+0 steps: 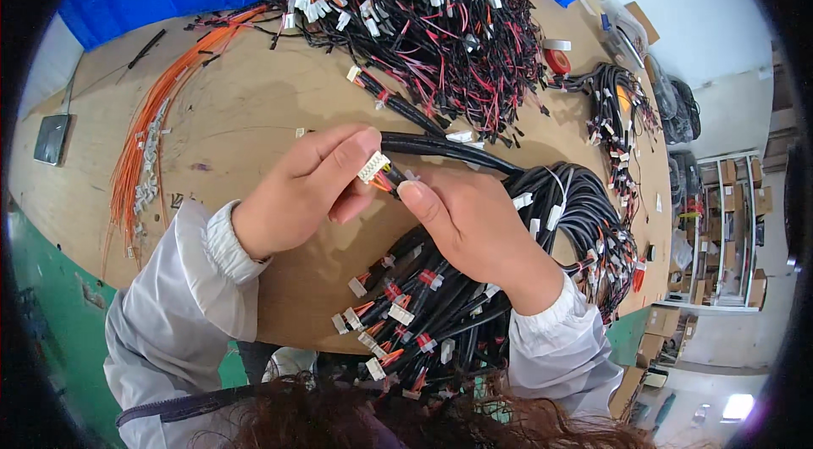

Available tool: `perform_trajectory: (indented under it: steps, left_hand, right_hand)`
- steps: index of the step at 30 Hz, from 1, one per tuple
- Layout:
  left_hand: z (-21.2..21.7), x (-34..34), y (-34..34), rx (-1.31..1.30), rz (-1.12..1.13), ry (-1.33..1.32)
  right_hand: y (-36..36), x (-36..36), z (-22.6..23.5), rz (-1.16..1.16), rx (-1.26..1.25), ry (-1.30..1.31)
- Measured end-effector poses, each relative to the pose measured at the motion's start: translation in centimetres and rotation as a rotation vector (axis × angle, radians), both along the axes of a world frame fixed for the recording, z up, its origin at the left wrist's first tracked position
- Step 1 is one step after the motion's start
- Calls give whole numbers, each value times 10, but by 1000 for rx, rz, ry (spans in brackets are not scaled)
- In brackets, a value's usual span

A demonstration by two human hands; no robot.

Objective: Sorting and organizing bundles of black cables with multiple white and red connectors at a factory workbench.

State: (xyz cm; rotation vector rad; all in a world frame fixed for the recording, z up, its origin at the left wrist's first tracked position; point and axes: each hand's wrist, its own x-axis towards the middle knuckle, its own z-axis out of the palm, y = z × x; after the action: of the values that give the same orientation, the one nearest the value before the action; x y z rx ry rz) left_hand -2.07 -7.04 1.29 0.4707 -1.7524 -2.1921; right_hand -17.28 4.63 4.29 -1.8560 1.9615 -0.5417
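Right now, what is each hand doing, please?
Left hand: closed on the white connector.
Right hand: closed on the black cable behind the connector.

Bright, even light fills the room, leaving only soft shadows under the hands on the desk [246, 110]. The centre looks sharp. Towards the rim, straight edges bow and everything fades into a black ring.

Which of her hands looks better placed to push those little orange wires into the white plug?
Probably the right hand: its thumb and fingertips pinch the orange wires just behind the white connector. The left hand already grips that connector between thumb and forefinger, so it seems better suited to steadying it.
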Motion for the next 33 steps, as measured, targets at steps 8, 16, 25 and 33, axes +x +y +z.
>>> perform_trajectory:
  steps: [8,16,25,33]
  left_hand:
    - [-3,1,2,-24,-3,42]
    - [-4,1,4,0,5,42]
    - [-4,3,2,-35,-31,51]
    - [1,5,4,-191,27,51]
  right_hand:
    - [0,0,0,7,34,-13]
    - [0,0,2,8,50,7]
    - [0,1,1,21,38,2]
    - [-2,1,2,-42,9,-41]
